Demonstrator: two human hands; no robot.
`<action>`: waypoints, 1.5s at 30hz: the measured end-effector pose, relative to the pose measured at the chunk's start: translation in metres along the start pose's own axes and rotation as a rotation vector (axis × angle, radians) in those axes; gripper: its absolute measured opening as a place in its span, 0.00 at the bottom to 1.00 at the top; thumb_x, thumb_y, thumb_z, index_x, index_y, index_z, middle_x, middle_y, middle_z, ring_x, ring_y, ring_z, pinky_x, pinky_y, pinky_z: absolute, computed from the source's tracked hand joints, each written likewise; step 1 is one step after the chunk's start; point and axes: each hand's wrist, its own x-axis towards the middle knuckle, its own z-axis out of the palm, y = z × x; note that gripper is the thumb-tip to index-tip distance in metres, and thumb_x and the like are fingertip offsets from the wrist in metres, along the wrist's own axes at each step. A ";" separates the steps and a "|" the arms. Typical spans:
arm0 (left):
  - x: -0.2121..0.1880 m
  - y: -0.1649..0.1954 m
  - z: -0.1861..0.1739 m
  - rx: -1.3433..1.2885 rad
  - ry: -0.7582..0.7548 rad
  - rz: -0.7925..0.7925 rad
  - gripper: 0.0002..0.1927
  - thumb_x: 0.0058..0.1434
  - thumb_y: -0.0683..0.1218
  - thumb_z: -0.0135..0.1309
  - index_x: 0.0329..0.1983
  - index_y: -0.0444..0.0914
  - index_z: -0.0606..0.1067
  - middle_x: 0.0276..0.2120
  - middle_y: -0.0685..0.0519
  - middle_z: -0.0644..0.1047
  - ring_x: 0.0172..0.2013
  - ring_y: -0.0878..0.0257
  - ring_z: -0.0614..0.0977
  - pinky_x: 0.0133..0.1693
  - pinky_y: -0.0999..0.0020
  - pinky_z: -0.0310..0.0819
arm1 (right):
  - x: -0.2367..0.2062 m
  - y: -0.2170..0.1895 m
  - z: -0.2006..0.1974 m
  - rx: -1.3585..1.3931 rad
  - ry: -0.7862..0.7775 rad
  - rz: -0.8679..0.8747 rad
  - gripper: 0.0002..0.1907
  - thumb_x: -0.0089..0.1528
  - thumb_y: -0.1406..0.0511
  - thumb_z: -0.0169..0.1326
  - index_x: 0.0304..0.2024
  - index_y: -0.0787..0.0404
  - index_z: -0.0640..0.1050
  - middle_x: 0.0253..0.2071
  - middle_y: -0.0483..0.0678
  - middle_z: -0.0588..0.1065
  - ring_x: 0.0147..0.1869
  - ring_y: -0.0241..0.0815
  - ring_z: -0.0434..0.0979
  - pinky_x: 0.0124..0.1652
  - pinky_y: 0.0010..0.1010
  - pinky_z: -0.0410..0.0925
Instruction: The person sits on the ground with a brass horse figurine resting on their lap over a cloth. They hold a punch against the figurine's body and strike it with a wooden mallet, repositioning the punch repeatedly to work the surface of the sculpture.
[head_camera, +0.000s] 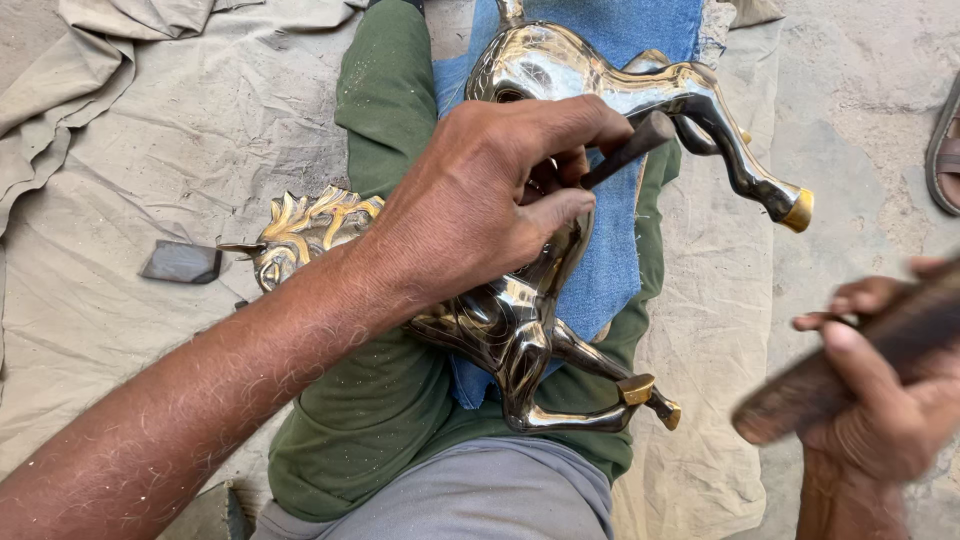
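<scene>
A shiny metal horse figure (560, 75) with gold hooves and a gold mane lies on its side across my lap, on a blue cloth (610, 260). My left hand (490, 190) rests on the horse's body and pinches a dark metal chisel (625, 150), its tip angled down against the flank. My right hand (880, 390), blurred at the lower right, is closed round a dark wooden mallet (860, 355) held away from the horse.
A beige cloth (180, 140) covers the ground under me, bunched at the upper left. A small dark flat block (182, 262) lies on it left of the horse's head. A sandal (945, 150) shows at the right edge on bare concrete.
</scene>
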 end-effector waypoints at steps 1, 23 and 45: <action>0.001 0.000 0.002 0.004 0.000 0.004 0.19 0.63 0.39 0.65 0.56 0.38 0.75 0.35 0.51 0.80 0.35 0.62 0.85 0.37 0.65 0.80 | 0.001 0.002 0.006 -0.001 0.000 0.004 0.21 0.68 0.74 0.60 0.57 0.66 0.63 0.40 0.49 0.68 0.49 0.43 0.73 0.53 0.40 0.77; -0.062 0.015 0.022 -0.205 0.146 -0.238 0.18 0.64 0.38 0.63 0.57 0.37 0.76 0.45 0.52 0.81 0.43 0.67 0.86 0.46 0.73 0.84 | -0.020 -0.053 0.051 -0.815 -0.068 0.304 0.33 0.58 0.77 0.61 0.64 0.67 0.63 0.34 0.53 0.73 0.45 0.46 0.82 0.40 0.40 0.77; -0.070 0.024 0.040 -0.078 0.305 -0.259 0.20 0.65 0.38 0.62 0.59 0.37 0.74 0.45 0.49 0.79 0.44 0.66 0.85 0.46 0.74 0.88 | 0.095 -0.081 0.073 -1.460 -0.631 -0.157 0.18 0.64 0.69 0.59 0.55 0.70 0.75 0.35 0.57 0.76 0.31 0.46 0.79 0.33 0.34 0.74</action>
